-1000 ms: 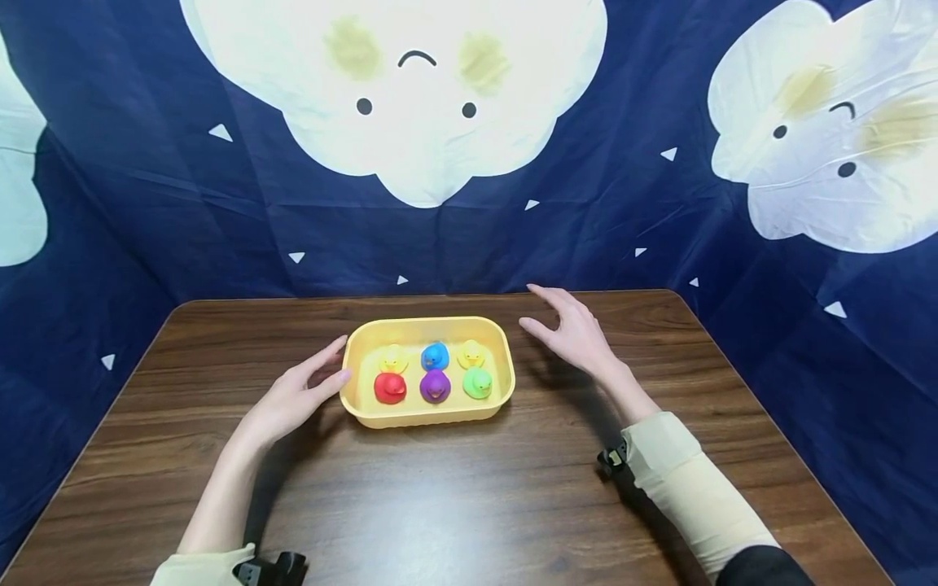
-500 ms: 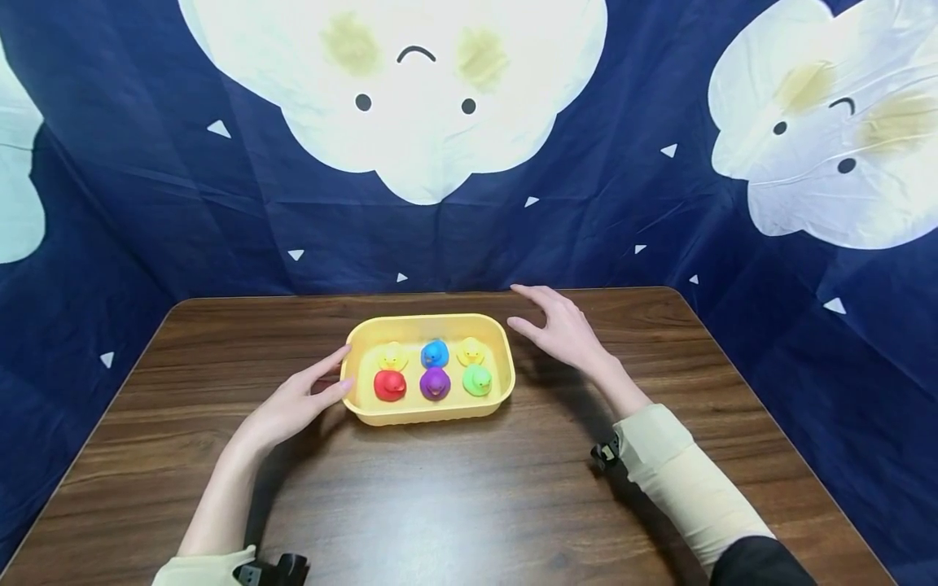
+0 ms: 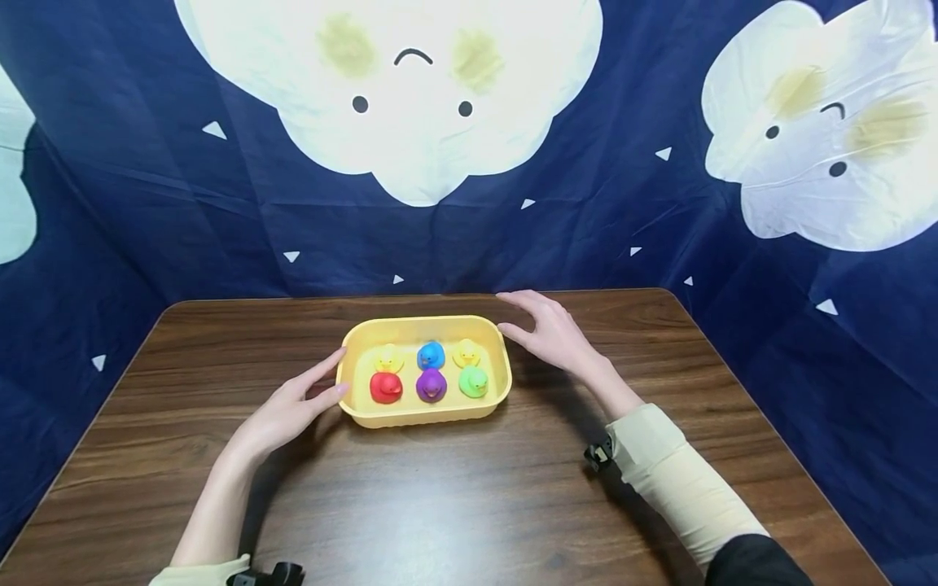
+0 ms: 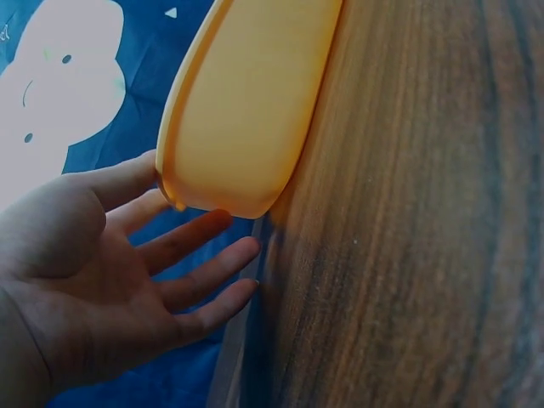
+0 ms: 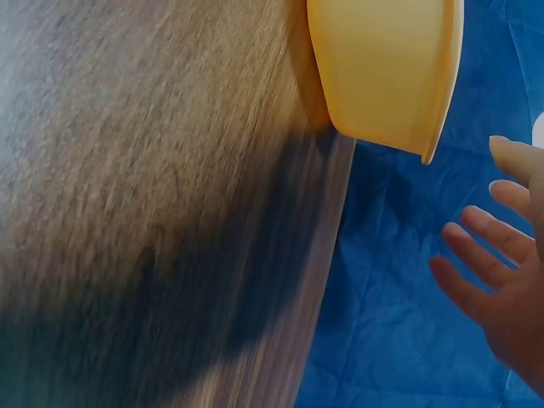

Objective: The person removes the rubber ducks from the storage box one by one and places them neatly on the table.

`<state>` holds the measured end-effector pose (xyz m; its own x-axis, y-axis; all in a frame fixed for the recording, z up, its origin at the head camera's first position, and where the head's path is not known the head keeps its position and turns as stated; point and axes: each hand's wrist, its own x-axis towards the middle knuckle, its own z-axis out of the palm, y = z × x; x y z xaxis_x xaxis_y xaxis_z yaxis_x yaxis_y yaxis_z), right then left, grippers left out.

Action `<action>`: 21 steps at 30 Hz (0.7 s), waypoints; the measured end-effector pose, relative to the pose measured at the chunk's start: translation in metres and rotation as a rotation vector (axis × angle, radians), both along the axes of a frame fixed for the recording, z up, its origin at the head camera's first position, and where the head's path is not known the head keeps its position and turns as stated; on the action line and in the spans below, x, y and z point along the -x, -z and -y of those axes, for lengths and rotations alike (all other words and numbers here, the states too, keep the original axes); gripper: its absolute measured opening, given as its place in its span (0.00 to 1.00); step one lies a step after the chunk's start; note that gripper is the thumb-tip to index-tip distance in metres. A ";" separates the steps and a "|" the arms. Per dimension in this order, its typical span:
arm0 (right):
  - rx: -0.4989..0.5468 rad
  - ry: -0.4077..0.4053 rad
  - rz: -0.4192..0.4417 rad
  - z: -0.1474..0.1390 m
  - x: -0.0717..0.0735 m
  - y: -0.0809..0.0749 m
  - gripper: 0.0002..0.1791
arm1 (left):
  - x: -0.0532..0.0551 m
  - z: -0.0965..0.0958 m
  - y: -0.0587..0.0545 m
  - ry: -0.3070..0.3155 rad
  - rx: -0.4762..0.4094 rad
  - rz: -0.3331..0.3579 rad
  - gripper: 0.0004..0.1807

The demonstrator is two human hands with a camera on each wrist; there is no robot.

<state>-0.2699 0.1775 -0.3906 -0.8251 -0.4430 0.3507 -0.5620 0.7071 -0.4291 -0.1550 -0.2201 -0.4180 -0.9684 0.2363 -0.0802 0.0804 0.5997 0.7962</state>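
A yellow plastic basket point(image 3: 425, 415) rests on the table and holds small rubber ducks. In its front row sit a red duck point(image 3: 386, 388), a purple duck point(image 3: 431, 386) and a green duck point(image 3: 473, 382). Behind them are a blue duck point(image 3: 431, 356) and two yellow ducks, one a yellow duck point(image 3: 466, 353) at the right. My left hand point(image 3: 282, 411) is at the basket's left end, thumb and fingers extended and touching its rim. Off the right end, my right hand point(image 3: 553, 334) hovers with spread fingers; the right wrist view shows a gap between it and the basket.
The brown wooden table point(image 3: 440, 505) has its far edge just behind the basket. A dark blue cloth point(image 3: 440, 252) with white cloud figures hangs behind and at both sides. A small black device point(image 3: 599, 454) is strapped at the right wrist.
My right hand has moved left, closer to the basket's right end. My left hand has stayed at the left end, its fingers settling against the rim. Basket and ducks have not moved on the table.
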 end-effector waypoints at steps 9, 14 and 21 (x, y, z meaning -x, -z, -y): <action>-0.031 -0.056 0.006 0.013 0.001 0.004 0.25 | 0.001 0.003 0.004 0.000 -0.036 0.011 0.37; -0.036 -0.077 0.006 0.017 0.001 0.005 0.24 | 0.003 0.006 0.007 0.007 -0.093 0.031 0.37; -0.066 -0.089 0.010 0.022 0.002 0.006 0.25 | 0.005 0.007 0.009 0.006 -0.103 0.050 0.37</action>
<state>-0.2715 0.1552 -0.3964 -0.7848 -0.5364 0.3104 -0.6198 0.6814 -0.3893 -0.1598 -0.2274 -0.4267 -0.9623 0.2513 -0.1036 0.0421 0.5144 0.8565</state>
